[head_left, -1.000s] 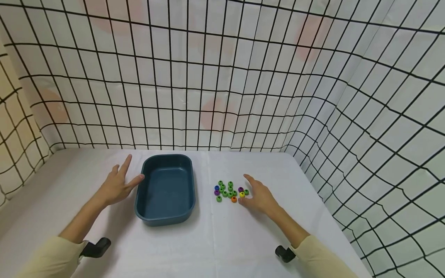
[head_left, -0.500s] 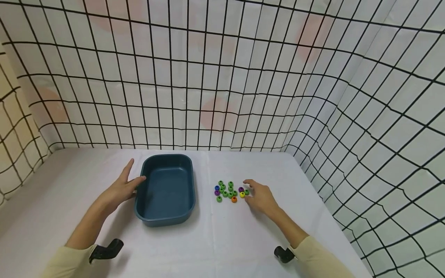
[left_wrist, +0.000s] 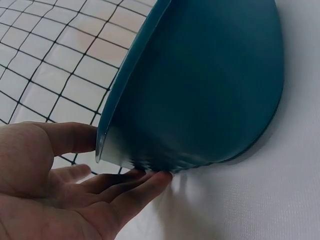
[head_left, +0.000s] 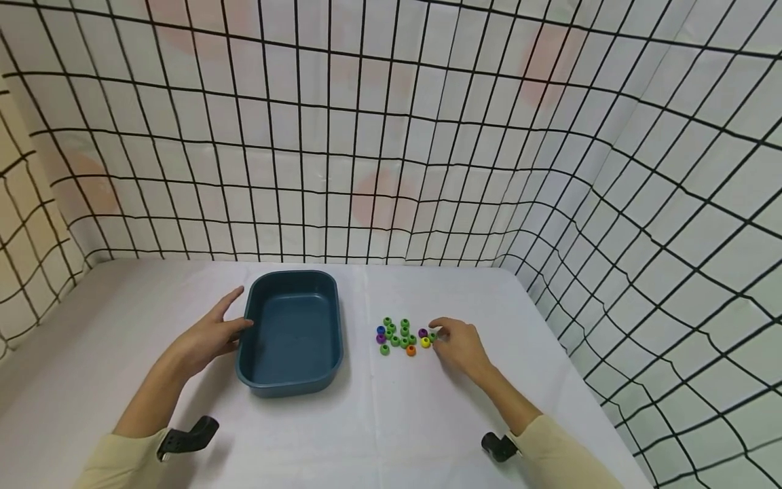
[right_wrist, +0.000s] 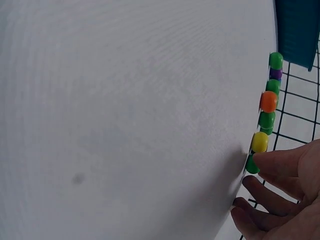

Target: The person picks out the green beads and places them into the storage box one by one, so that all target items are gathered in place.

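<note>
A dark blue rectangular tub (head_left: pixel 290 390) stands on the white table left of the middle. My left hand (head_left: pixel 208 339) grips its left side, the thumb at the rim and several fingers against the outer wall, as the left wrist view shows. Right of the tub lies a loose group of small round beads, mostly green (head_left: pixel 404 332), with an orange bead (head_left: pixel 411 351), a yellow bead (head_left: pixel 425 342), purple ones and a blue one. At the group's right end my right hand (head_left: pixel 463 350) has its thumb and bent forefinger around a green bead (right_wrist: pixel 252 165), with a gap still visible.
The table bears a white cloth (head_left: pixel 366 435). Black netting (head_left: pixel 330 156) over white sheeting rises behind the table and along both sides. A black wrist camera (head_left: pixel 188 437) sticks out from the left sleeve, another black camera (head_left: pixel 499 447) from the right.
My left hand has shifted toward the tub, its fingers now against the outer wall. The right thumb and forefinger have drawn nearer to the rightmost green bead. The beads keep their places.
</note>
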Demonstrator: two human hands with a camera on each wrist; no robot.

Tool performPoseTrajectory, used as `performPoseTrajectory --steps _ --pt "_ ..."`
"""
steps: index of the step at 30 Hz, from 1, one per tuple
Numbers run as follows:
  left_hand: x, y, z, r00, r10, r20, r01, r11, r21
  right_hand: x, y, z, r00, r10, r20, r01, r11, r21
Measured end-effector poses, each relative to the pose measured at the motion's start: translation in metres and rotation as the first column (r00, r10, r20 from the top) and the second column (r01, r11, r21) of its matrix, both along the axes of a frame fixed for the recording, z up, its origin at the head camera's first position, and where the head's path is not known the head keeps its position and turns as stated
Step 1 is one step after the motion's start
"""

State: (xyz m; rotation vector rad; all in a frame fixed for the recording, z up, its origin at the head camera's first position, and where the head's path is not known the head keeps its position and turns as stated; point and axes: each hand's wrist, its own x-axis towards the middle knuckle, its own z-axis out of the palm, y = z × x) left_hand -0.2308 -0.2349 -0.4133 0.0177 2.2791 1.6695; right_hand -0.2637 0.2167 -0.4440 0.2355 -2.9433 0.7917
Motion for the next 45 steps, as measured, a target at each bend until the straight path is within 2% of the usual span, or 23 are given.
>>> performPoseTrajectory --steps 15,24,38,45 --pt "-0.004 0.004 -0.005 1.0 -0.019 0.014 0.018 0.998 0.058 0.001 -0.004 -0.002 1.0 0.001 -0.021 -0.001 1.0 0.015" --pt "-0.009 0.013 -0.012 1.0 -0.027 0.01 0.026 0.993 0.113 0.0 -0.004 -0.002 1.0 -0.007 -0.013 0.008 0.999 0.031" --pt "-0.01 0.019 -0.009 0.999 -0.022 0.024 0.019 0.993 0.12 -0.002 -0.007 -0.003 1.0 -0.007 -0.026 0.009 0.998 0.065" --pt "-0.012 0.016 -0.013 1.0 -0.002 0.006 0.001 0.997 0.076 -0.003 -0.006 0.002 1.0 0.009 -0.019 -0.007 0.997 0.082"
